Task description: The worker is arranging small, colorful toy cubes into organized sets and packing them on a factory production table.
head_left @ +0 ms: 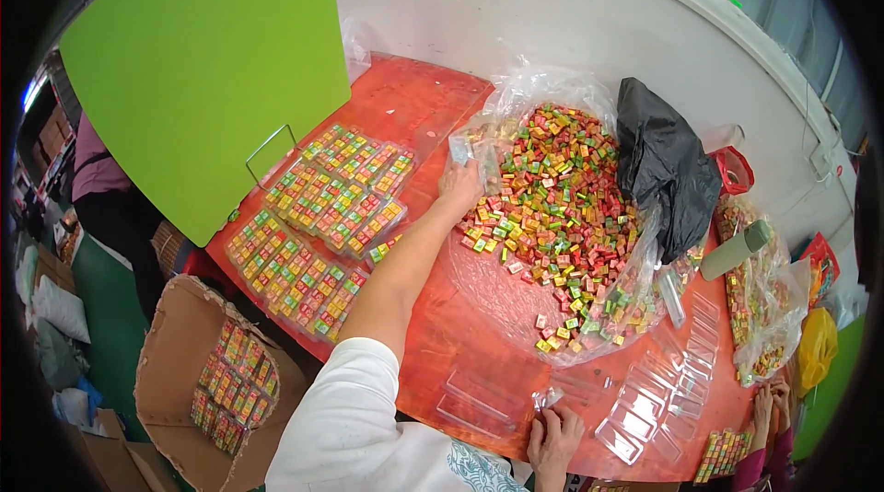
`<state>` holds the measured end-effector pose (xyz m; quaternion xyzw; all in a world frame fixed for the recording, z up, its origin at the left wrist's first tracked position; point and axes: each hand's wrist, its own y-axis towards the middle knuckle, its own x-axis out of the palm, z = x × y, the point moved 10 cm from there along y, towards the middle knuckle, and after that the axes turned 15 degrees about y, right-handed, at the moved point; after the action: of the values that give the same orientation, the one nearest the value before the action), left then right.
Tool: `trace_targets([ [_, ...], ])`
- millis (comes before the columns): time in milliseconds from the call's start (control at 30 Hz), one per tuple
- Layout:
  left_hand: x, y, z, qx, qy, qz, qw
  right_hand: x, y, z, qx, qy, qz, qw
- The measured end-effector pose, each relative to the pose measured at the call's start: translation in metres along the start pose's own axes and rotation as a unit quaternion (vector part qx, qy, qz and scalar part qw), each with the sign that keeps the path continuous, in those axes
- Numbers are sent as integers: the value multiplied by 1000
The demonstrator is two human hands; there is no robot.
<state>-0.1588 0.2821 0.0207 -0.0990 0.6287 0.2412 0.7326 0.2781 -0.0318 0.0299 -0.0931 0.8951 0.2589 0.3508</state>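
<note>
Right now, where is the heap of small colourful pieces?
In the head view, the heap lies right of centre, on clear plastic atop the red table, between the left hand and the black bag.

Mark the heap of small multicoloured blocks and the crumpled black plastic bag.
Heap of small multicoloured blocks (564, 202): head view, its middle.
Crumpled black plastic bag (665, 165): head view, its middle.

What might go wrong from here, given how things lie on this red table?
The left forearm passes close to the packed blocks; a sideways sweep might shift them.
The loose blocks heaped on the clear plastic could scatter if it is tugged.
The clear tray beside the right hand lies near the table's edge, so a bump might dislodge it.
</note>
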Motion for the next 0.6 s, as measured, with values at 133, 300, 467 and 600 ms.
trace_targets([
  [133,-23,-19,4,27,38,14,999,-1,-3,5,7,-3,1,1000],
  [300,-24,-14,-45,-10,66,24,997,-3,-4,7,14,5,-4,1000],
  [467,2,-15,-73,-13,179,-33,983,-4,-3,3,14,9,-6,1000],
  [600,-3,-28,-61,20,184,-35,982,-3,-1,3,19,9,-3,1000],
])
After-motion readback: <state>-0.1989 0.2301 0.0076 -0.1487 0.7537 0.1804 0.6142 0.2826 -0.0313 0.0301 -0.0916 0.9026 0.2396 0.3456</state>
